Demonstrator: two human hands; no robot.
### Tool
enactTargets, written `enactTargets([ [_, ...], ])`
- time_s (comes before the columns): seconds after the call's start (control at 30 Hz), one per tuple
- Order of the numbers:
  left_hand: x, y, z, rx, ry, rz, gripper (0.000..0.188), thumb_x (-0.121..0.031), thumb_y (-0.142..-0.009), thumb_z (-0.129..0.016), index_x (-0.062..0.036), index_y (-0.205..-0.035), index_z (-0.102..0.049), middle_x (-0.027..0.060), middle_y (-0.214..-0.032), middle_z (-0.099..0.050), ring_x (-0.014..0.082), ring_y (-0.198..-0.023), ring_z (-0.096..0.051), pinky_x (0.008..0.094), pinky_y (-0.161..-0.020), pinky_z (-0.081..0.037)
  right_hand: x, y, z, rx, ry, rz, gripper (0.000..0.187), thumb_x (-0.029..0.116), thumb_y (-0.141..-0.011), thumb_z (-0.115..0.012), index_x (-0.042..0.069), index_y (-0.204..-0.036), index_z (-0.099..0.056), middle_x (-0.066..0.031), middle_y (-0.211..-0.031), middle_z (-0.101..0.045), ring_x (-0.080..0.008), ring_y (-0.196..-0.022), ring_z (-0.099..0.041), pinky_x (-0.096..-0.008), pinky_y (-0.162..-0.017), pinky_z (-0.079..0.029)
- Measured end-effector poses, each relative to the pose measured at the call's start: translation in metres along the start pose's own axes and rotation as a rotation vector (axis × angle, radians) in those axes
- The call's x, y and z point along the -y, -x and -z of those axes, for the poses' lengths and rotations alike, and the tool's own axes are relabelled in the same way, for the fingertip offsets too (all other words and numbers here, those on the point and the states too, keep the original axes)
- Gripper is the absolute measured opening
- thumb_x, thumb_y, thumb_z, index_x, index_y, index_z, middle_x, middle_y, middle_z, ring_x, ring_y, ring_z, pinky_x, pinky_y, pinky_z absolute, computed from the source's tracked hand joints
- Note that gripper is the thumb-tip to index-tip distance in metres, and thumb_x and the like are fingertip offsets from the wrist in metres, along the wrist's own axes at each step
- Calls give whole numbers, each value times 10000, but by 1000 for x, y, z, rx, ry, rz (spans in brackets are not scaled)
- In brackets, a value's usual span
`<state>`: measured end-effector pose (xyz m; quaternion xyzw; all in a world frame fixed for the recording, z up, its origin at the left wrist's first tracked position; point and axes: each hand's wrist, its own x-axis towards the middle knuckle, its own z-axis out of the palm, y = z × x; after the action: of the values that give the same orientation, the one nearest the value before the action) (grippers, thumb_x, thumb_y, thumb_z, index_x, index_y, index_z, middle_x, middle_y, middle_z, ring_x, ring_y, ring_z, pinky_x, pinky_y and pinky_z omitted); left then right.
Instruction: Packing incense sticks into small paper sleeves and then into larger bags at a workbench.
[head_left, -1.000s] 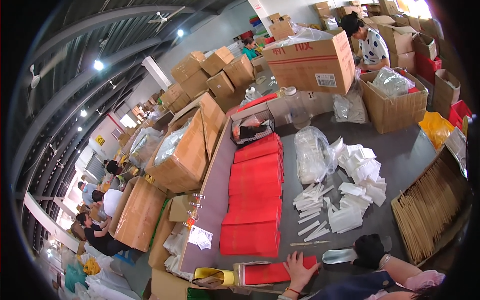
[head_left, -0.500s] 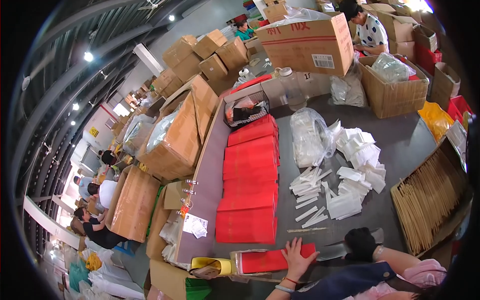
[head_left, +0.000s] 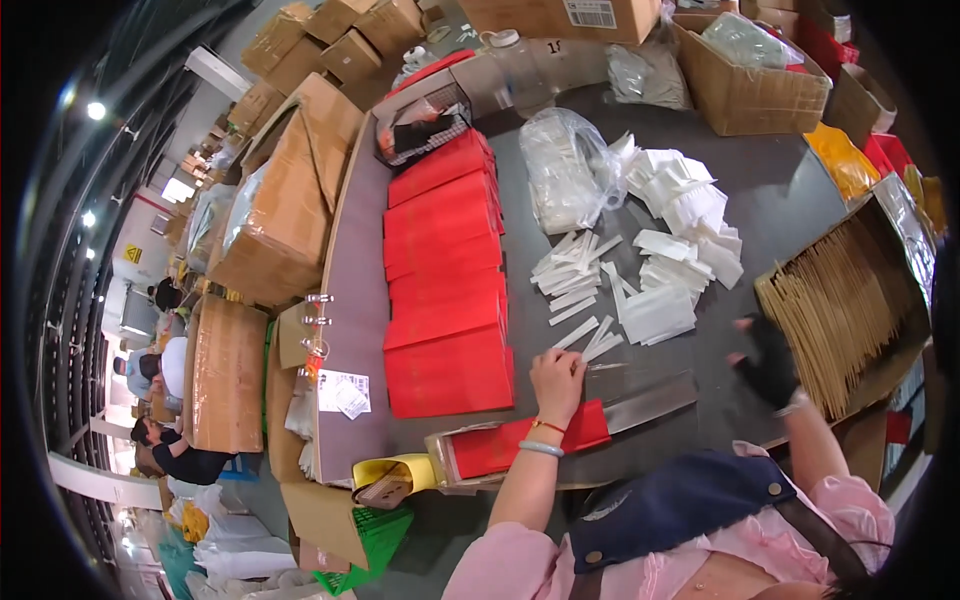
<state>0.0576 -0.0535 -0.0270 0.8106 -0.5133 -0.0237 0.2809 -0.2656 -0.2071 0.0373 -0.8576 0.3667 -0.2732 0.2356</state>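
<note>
My left hand (head_left: 558,388), bare with a bangle at the wrist, is above the far edge of a flat red piece (head_left: 480,450), beside loose white strips (head_left: 575,265). Its fingers are curled together; whatever they may pinch is hidden. The red piece lies in a shallow cardboard holder (head_left: 440,458) at the table's near edge. From its right end sticks out a shiny grey flat strip (head_left: 655,402). My right hand (head_left: 770,365), in a black glove with bare fingertips, is open beside a carton of thin brown flat pieces (head_left: 840,300), fingers apart and holding nothing.
Overlapping red pieces (head_left: 445,290) form a row at the left. White folded papers (head_left: 680,200) and a clear plastic bag (head_left: 565,170) lie mid-table. A yellow container (head_left: 430,470) is by the near left edge. A carton (head_left: 750,90) and clear jar (head_left: 518,75) stand farther back.
My left hand has lifted off the red piece and moved up toward the white strips, its fingers curling. My right hand has let go of the grey strip and moved to the brown pieces.
</note>
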Motion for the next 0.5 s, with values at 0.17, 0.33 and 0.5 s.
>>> enactTargets([
  [0.17, 2, 3, -9, 35, 84, -43, 85, -173, -789, -714, -99, -831, -712, 57, -811, -633, 278, -796, -586, 383, -724, -473, -172, 71, 104, -352, 384, -259, 338, 77, -819, -656, 15, -1143, -582, -154, -1110, -620, -315, -1037, -597, -372, -908, -480],
  [0.33, -2, 6, -2, 22, 65, -93, 63, -145, -776, -721, -110, -822, -697, 45, -813, -629, 260, -792, -586, 375, -712, -471, -256, 118, 133, -274, 461, -506, 406, 159, -824, -664, 9, -1189, -574, -137, -1091, -647, -292, -1036, -620, -370, -922, -476],
  [0.5, -15, 6, 0, -1, 210, -62, 65, -110, -787, -703, -82, -827, -660, 71, -816, -630, 272, -785, -584, 386, -707, -471, -208, 91, 115, -53, 710, -511, 115, 114, -836, -547, 6, -810, -578, -184, -872, -612, -359, -861, -609, -458, -757, -484],
])
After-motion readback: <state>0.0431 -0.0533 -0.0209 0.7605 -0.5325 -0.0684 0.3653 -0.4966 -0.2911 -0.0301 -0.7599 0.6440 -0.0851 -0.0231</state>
